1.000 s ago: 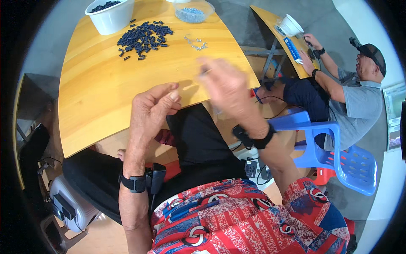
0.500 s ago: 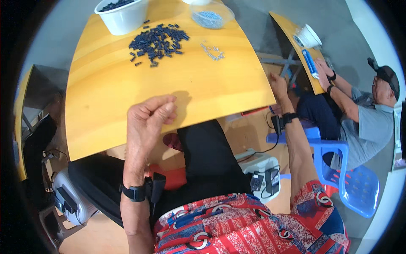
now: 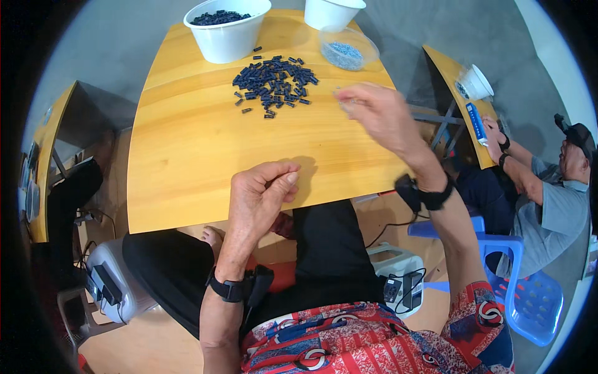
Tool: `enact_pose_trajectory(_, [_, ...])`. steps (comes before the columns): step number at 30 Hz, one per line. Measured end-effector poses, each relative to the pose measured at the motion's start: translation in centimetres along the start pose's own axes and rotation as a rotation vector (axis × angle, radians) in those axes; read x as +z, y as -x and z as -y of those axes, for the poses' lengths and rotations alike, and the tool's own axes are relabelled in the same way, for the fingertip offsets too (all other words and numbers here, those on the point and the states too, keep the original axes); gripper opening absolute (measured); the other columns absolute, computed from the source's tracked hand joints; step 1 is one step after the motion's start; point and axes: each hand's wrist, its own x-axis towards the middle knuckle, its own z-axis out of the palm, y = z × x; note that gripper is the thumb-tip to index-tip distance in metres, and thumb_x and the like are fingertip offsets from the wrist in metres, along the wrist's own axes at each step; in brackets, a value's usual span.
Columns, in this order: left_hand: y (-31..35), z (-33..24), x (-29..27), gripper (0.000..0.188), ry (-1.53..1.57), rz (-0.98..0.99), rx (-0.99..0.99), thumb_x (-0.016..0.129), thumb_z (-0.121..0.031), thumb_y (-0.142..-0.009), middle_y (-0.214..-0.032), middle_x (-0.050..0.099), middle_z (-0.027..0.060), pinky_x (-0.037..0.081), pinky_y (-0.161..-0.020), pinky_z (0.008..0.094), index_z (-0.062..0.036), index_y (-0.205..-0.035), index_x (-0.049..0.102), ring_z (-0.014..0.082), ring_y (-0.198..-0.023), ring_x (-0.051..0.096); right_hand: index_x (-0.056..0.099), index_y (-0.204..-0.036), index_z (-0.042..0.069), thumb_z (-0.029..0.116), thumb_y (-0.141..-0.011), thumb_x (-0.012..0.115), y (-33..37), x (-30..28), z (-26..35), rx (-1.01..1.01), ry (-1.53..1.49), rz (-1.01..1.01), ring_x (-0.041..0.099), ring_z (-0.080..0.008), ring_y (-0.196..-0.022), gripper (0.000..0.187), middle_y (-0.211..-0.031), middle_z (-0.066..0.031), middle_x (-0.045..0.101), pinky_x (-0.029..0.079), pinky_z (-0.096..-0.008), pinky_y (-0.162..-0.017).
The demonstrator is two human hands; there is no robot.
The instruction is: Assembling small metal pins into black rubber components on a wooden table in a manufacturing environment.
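Note:
My left hand (image 3: 261, 196) is closed over the near edge of the table, thumb against the curled fingers; anything inside it is hidden. My right hand (image 3: 380, 115) is stretched above the table's right side, slightly blurred. Its thumb and forefinger are a little apart over the small silvery pieces, which it mostly covers. To the left of those fingers lies a loose pile of small black tube-like pieces (image 3: 274, 84).
A white tub (image 3: 227, 43) of black pieces stands behind the pile. A clear round container (image 3: 349, 53) of small bluish-silver pieces and another white tub (image 3: 330, 14) are at the far right. At right, a person (image 3: 542, 187) sits at another table (image 3: 445, 71).
My right hand has risen from beside the table's right edge and moved over the silvery pieces. My left hand keeps its closed shape. The whole view has shifted.

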Motion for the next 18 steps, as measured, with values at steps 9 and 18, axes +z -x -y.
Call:
enact_pose_trajectory(9, [0.0, 0.5, -0.6, 0.016, 0.023, 0.037, 0.070, 0.061, -0.006, -0.086, -0.078, 0.066, 0.0059, 0.052, -0.062, 0.0212, 0.0022, -0.099, 0.066, 0.0088, -0.068, 0.061, 0.062, -0.082, 0.001, 0.011, -0.076, 0.058, -4.7, 6.0, -2.2, -0.025, 0.267, 0.086, 0.061, -0.0313, -0.073, 0.013, -0.078, -0.0148, 0.063, 0.047, -0.0387, -0.065])
enact_pose_trajectory(18, [-0.2, 0.4, -0.6, 0.016, 0.069, -0.025, 0.050, 0.061, -0.006, -0.086, -0.079, 0.066, 0.0063, 0.052, -0.061, 0.0216, 0.0033, -0.099, 0.066, 0.0092, -0.068, 0.062, 0.058, -0.083, 0.000, 0.010, -0.078, 0.061, -2.5, 6.0, -0.6, 0.028, 0.195, 0.140, 0.062, -0.0250, -0.066, 0.012, -0.075, -0.0134, 0.061, 0.047, -0.0352, -0.060])
